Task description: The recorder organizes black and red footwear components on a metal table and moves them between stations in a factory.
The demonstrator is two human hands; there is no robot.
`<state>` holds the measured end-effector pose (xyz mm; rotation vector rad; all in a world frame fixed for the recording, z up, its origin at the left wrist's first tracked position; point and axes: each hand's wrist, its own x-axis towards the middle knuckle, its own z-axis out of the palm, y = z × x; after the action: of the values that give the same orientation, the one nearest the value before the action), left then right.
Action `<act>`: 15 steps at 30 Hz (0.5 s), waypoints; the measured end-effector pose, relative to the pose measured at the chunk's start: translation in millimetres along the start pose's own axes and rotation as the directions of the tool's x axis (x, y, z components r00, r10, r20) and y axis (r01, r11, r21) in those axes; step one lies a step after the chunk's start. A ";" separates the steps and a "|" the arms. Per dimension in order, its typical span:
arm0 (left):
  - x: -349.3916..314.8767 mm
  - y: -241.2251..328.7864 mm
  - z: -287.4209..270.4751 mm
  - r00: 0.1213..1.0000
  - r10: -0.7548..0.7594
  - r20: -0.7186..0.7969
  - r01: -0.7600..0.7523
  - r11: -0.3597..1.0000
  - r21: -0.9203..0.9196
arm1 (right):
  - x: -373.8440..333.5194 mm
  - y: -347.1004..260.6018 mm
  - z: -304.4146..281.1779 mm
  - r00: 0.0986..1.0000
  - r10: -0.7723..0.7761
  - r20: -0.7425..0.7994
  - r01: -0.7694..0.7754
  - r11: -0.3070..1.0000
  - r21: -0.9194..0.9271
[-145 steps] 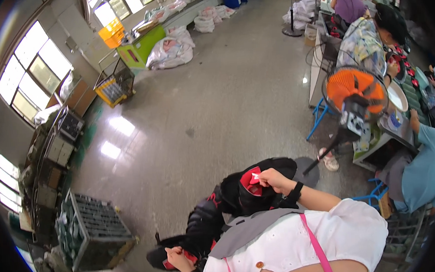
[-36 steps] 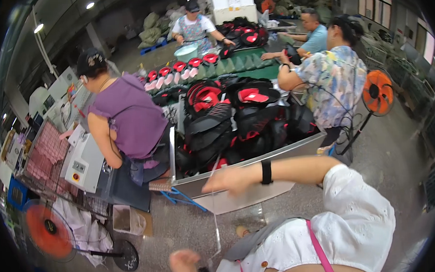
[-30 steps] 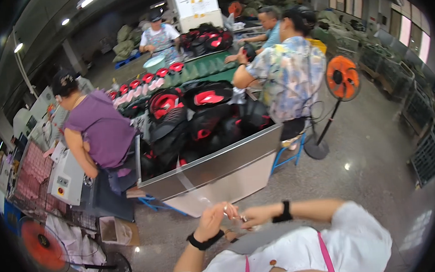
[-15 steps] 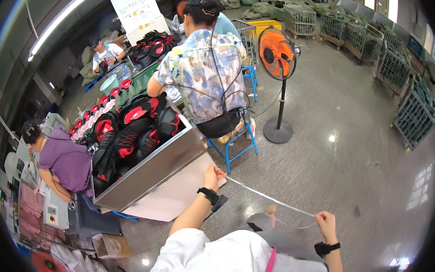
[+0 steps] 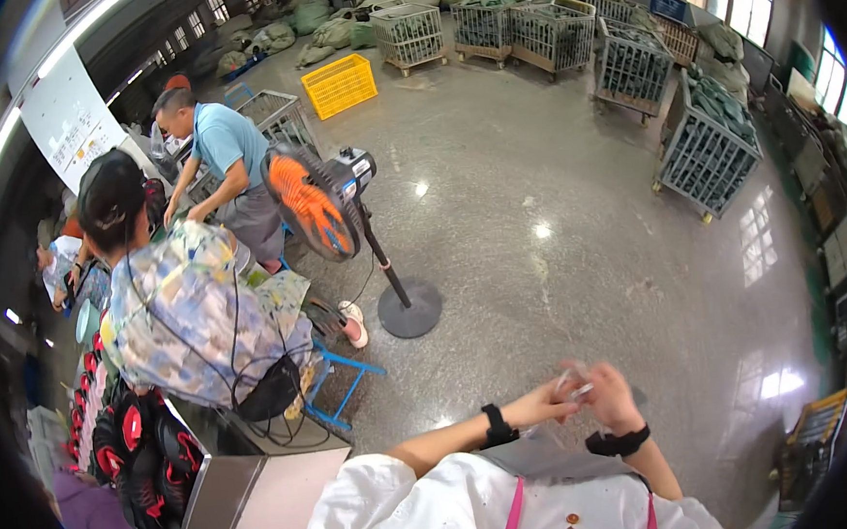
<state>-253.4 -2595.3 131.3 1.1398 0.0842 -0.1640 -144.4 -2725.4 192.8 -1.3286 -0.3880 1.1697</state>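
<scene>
My left hand (image 5: 546, 403) and my right hand (image 5: 613, 400) are close together in front of my body, above the floor. A thin white strip (image 5: 578, 388), only a short part of which shows, is bunched between the fingers of both hands. The rest of it is hidden by the fingers or too faint to follow. Fingers on both sides are bent inward around it. A black band (image 5: 497, 425) circles my left wrist, and another black band (image 5: 619, 443) circles the right one.
A floor fan (image 5: 410, 307) stands ahead, left of centre. Beside it a person in a patterned shirt (image 5: 208, 312) sits on a blue stool (image 5: 348, 379). Another person in light blue (image 5: 227, 146) bends farther back. Black-and-red shoes (image 5: 144, 456) fill a metal-sided bin (image 5: 219, 485). Wheeled cages (image 5: 712, 150) line the far right.
My hands have come together from wide apart, and the strip stretched between them is now gathered up. The view has swung right, and the person in light blue shows more fully.
</scene>
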 end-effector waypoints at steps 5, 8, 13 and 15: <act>98.5 64.7 -96.2 0.985 -0.090 -0.144 0.142 0.905 0.402 | 77.2 -32.9 -101.8 0.909 -0.308 -0.281 0.353 0.928 0.123; 150.4 66.4 -155.5 0.976 0.164 -0.146 -0.060 0.840 0.539 | 154.3 4.8 -198.7 0.916 -0.250 -0.313 0.384 0.768 0.513; 127.7 46.9 -223.0 0.871 0.361 -0.332 0.098 0.536 0.839 | 342.8 -83.9 -242.2 0.887 0.189 0.422 -0.310 0.921 0.237; 82.7 42.4 -219.3 0.799 0.366 -0.476 0.188 0.600 0.777 | 341.4 -133.5 -130.3 0.898 0.282 0.339 -0.104 0.883 -0.458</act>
<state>-160.9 -2385.9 65.6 2.0968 0.5720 0.3211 162.6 -2491.2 145.5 -1.5311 -0.8653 1.6001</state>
